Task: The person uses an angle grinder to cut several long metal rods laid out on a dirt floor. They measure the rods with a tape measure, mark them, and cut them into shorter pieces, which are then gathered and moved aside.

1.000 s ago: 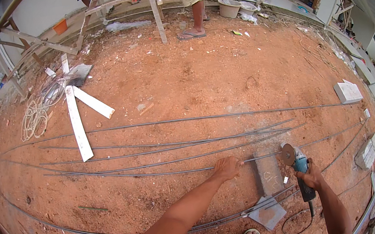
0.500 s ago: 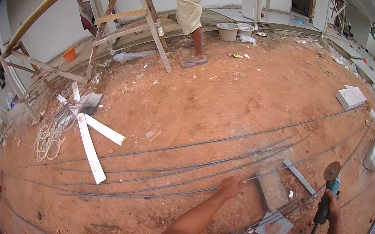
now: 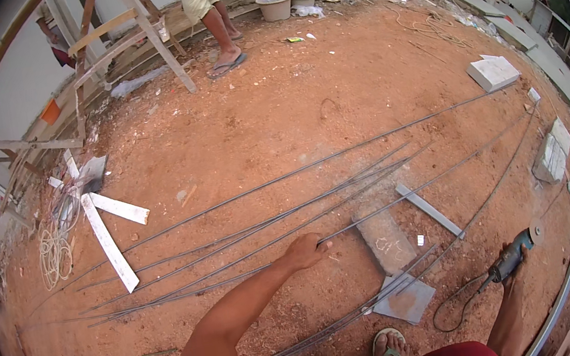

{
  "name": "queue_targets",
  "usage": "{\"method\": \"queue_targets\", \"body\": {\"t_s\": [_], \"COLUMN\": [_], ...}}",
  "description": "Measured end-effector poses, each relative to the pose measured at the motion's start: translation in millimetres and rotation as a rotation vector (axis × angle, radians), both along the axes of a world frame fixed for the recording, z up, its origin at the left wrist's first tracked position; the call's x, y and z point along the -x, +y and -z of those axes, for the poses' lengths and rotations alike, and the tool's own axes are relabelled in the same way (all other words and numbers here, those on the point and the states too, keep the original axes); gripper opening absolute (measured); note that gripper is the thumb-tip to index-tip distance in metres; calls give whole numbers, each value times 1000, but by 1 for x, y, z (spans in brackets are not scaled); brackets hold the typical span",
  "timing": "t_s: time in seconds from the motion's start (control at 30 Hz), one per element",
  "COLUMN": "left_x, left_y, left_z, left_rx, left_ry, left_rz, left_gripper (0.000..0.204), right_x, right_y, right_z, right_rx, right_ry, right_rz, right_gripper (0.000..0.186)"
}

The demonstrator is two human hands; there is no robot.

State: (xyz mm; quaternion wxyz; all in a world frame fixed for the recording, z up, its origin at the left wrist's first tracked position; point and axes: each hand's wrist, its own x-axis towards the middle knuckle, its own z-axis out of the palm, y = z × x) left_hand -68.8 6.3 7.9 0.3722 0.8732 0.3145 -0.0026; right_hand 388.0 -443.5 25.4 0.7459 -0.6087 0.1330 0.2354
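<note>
My left hand is closed around a thin steel rod that crosses the dirt at a slant over a concrete slab. Low at the right, my right hand grips an angle grinder, its disc facing right and its cord looping on the ground. A straight grey metal bar lies between the slab and the grinder. A grey square plate rests near my feet, beside more long rods.
White boards and coiled rope lie at left. A wooden scaffold stands behind, near a person's legs, tubs and an orange bucket. White blocks sit at right. Another person is partly hidden.
My right hand has carried the grinder rightward, away from the rod, uncovering the grey bar. My left hand still holds the rod. The view has shifted and tilted.
</note>
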Motion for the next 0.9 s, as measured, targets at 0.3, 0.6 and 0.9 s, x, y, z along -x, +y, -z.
{"method": "queue_targets", "body": {"t_s": [0.3,0.6,0.9], "left_x": [20,12,28], "left_y": [16,20,2], "left_z": [-29,-34,-8], "left_rx": [-11,72,41], "left_ry": [133,167,3], "left_rz": [89,116,37], "left_gripper": [43,40,37], "right_x": [-20,-17,-28], "right_y": [-60,-80,-117], "right_z": [6,21,32], "right_rx": [147,517,932], "right_ry": [-55,-128,-230], "right_rz": [122,277,367], "right_gripper": [32,38,56]}}
